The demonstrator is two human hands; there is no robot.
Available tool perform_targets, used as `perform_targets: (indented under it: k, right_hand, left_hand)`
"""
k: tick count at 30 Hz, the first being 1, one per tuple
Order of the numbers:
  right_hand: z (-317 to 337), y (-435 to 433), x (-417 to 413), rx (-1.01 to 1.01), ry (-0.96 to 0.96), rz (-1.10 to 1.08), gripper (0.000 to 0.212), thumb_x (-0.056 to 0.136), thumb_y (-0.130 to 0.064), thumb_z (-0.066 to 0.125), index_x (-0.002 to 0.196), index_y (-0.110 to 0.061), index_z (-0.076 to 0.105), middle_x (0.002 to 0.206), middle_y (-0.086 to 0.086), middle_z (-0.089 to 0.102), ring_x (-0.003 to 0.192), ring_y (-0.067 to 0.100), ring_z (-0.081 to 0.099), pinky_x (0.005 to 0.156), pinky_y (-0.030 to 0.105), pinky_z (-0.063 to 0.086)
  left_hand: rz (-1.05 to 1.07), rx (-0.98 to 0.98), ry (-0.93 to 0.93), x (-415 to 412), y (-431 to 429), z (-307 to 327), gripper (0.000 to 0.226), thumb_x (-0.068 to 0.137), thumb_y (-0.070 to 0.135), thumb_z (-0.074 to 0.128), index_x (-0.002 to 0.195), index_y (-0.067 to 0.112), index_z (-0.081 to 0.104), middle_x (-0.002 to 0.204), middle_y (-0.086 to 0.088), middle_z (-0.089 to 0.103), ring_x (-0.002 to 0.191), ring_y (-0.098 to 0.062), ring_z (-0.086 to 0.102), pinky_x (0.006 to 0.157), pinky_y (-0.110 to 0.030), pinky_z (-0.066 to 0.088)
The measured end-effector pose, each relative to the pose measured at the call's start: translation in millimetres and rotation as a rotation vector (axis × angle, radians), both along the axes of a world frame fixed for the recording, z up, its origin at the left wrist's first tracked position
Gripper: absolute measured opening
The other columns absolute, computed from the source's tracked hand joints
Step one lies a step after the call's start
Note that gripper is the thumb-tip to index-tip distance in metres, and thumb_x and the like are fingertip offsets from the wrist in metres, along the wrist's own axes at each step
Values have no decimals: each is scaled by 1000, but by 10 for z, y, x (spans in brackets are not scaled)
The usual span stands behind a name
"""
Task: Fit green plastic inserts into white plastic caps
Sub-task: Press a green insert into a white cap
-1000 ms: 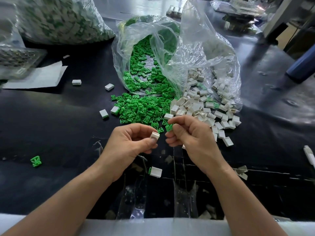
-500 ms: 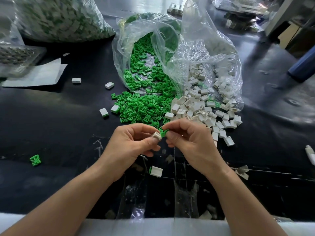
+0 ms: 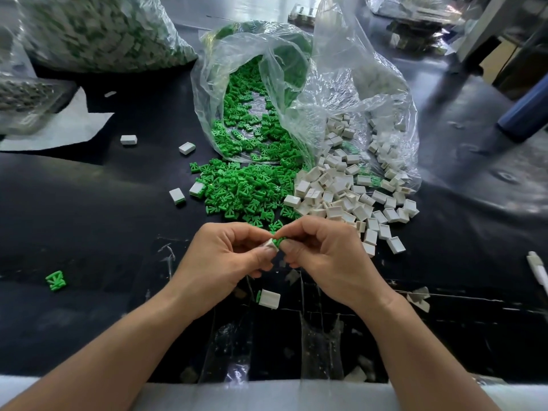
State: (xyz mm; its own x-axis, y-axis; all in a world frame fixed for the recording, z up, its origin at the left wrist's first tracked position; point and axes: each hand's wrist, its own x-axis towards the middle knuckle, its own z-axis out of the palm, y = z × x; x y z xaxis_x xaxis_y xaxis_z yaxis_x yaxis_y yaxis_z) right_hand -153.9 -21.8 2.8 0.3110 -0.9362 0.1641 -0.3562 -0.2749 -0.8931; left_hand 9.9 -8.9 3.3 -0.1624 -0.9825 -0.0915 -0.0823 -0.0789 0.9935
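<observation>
Dark tabletop [image 3: 89,229], green insert [image 3: 278,241] in right hand [image 3: 326,256]

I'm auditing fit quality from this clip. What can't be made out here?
Head view: how deep the green insert sits in the white cap; left hand and right hand cover it.
Head view: contents of the big bag, top left; blurred, cut off.
Head view: white object, right edge; cut off.
</observation>
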Motion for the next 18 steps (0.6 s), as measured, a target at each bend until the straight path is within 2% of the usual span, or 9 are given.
perform_targets:
  k: [7, 10, 12, 15, 18]
  right_hand:
    - [-14, -14, -27, 100, -19, -10, 23, 84, -9, 64, 79, -31, 63, 67, 0, 66, 57, 9, 63, 55, 21, 53]
    - [0, 3, -16, 21, 113, -8, 13, 87, -12, 61, 78, -23, 62, 69, 3, 64, 59, 13, 61, 54, 31, 55]
    - [18, 14, -1, -26, 181, 7, 6, 88, -12, 59, 83, -14, 62, 69, 1, 61, 61, 13, 58, 59, 35, 52]
    - [52, 25, 4, -104, 264, 30, 9, 90, -12, 56, 84, -7, 61, 67, -7, 53, 61, 12, 52, 60, 32, 47]
    - [71, 38, 12, -218, 425, 64, 12, 90, -12, 54, 85, -3, 60, 69, -2, 53, 65, 19, 49, 60, 32, 38]
  left_hand:
    - [12, -25, 40, -15, 5, 6, 15, 72, 4, 70, 77, 17, 73, 66, -8, 71, 57, -9, 64, 52, -17, 51]
    - [45, -26, 69, -16, 10, 22, 16, 63, 14, 71, 79, 17, 72, 69, -7, 72, 60, -11, 67, 53, -17, 51]
    - [75, -27, 67, -17, 8, 22, 20, 64, 10, 72, 82, 18, 70, 67, -2, 71, 58, -11, 67, 49, -18, 50]
    - [103, -42, 64, -19, 6, 22, 27, 63, 8, 74, 86, 22, 67, 68, 0, 70, 58, -11, 66, 50, -19, 51]
    - [76, -72, -1, -12, 11, 18, 35, 69, -5, 74, 89, 23, 64, 67, 1, 70, 58, -7, 65, 57, -18, 53]
